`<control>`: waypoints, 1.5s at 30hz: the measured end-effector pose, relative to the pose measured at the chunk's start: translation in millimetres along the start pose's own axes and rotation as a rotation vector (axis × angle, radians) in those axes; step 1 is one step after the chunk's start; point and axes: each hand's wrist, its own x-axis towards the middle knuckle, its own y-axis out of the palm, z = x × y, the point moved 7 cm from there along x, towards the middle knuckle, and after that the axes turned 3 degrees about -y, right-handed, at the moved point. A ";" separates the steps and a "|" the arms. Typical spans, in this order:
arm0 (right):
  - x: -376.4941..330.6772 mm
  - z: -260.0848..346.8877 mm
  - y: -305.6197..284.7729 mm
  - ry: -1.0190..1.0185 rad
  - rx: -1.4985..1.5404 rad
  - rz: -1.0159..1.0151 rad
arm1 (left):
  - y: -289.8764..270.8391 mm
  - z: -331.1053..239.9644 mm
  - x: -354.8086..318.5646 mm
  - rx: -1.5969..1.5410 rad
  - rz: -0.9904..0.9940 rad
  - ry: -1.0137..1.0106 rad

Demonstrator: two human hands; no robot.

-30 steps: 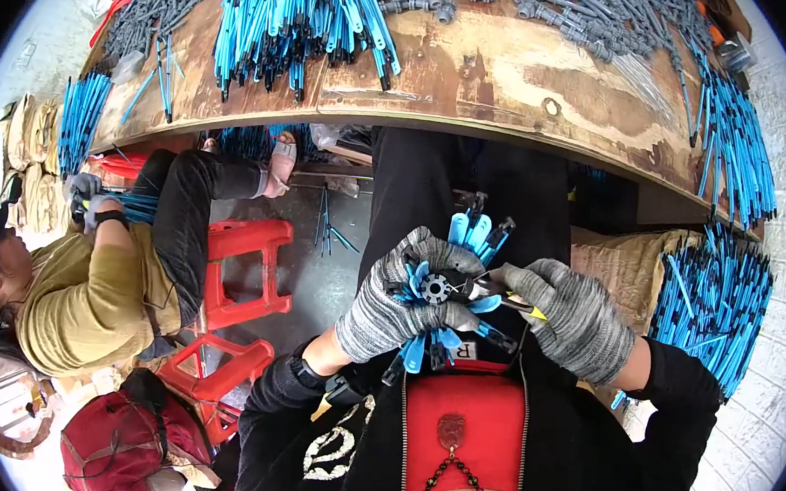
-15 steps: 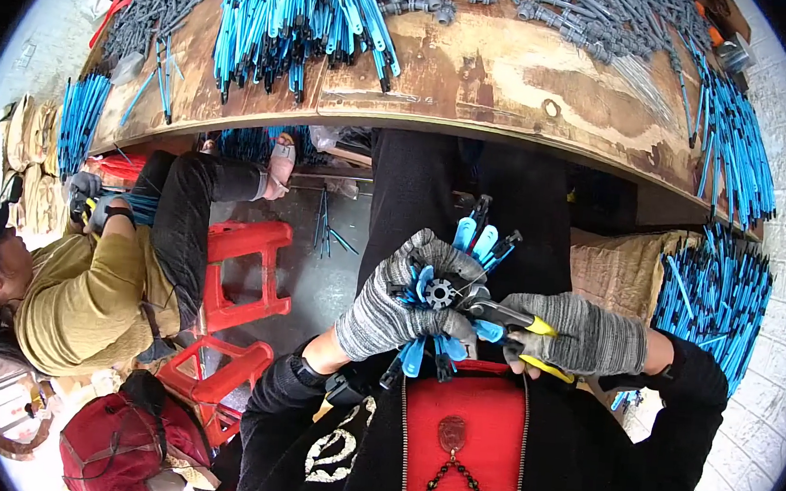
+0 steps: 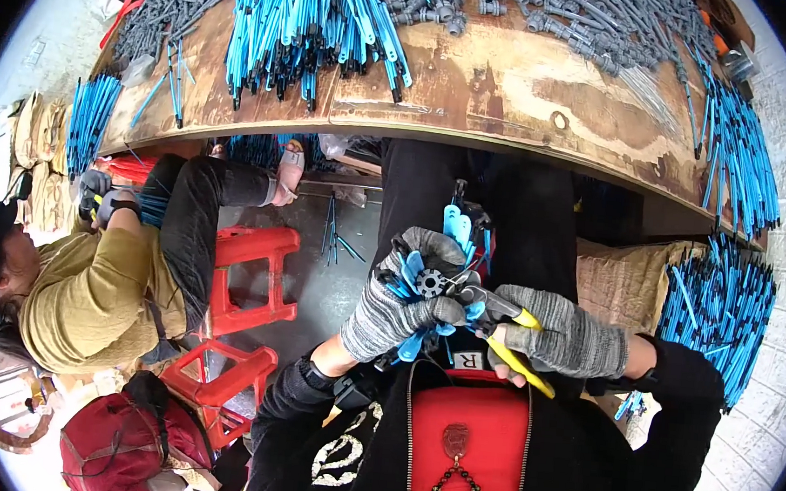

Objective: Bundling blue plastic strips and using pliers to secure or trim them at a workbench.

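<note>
Gloved in grey knit, my left hand (image 3: 397, 311) is closed around a cluster of blue strips (image 3: 455, 225) with black ends. The strips fan out around a dark notched round hub (image 3: 430, 283), which faces up between thumb and fingers. My right hand (image 3: 567, 336), in a similar glove with bare fingertips showing, grips pliers (image 3: 525, 362) with yellow handles. Their handles are spread apart, and the metal jaws reach the hub's right side, by a thin wire. Exactly what the jaws touch is too small to tell.
A curved wooden table (image 3: 500, 87) bears piles of blue strips (image 3: 310, 23) and grey plastic parts (image 3: 608, 26). More blue strips (image 3: 719, 307) lie on sacking at the right. Red stools (image 3: 255, 275) stand at the left, near a seated co-worker (image 3: 98, 304) and a red bag (image 3: 128, 437).
The pliers' handles have spread wider. Both hands, with the cluster and the pliers, have shifted slightly left, and the view has moved a little.
</note>
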 end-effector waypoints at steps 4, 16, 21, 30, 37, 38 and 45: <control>3.7 1.2 2.4 0.008 0.104 0.005 | -6.3 2.6 -2.5 -0.090 -0.027 0.038; 25.3 -8.6 -17.0 -0.069 -0.319 0.071 | -13.7 -5.4 1.4 0.237 -0.073 -0.070; 40.8 -14.5 -10.9 -0.454 -0.448 -0.072 | -16.8 -9.7 -8.7 0.058 -0.160 0.085; -4.2 36.7 -17.7 -0.698 -1.192 -0.280 | -18.2 -6.3 0.3 0.374 0.013 0.051; -5.8 28.1 -24.0 -0.481 -1.081 -0.220 | -13.3 -8.0 7.7 0.523 0.046 0.073; -3.1 26.2 -23.1 -0.483 -1.080 -0.214 | -15.6 -7.5 5.7 0.524 0.039 0.073; 1.7 26.3 -15.0 -0.609 -1.066 -0.169 | -9.8 -12.0 2.9 0.677 0.154 0.105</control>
